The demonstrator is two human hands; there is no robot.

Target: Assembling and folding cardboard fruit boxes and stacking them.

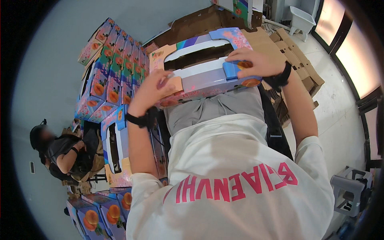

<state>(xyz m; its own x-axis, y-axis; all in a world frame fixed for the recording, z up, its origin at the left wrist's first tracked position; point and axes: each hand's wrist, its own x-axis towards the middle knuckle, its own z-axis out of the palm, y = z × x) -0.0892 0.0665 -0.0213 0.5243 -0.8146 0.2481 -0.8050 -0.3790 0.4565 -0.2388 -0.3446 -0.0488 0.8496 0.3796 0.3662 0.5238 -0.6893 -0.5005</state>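
A printed cardboard fruit box (200,83) rests across my thighs, with a long opening in its top between white, blue and orange flaps. My left hand (157,89) has its fingers curled over the orange flap at the near left corner. At the right end, my right hand (258,63) grips the blue corner flap (231,69), its thumb on the near side and fingers over the top. The inside of the box shows brown and dark; what it holds, if anything, is hidden.
Stacked fruit boxes (114,80) stand left against the wall, with another open-topped box (116,148) beside me. A seated person (68,154) is further left. Flattened brown cardboard (298,60) lies right, a grey plastic stool (350,190) lower right, and a white tub (301,21) far right.
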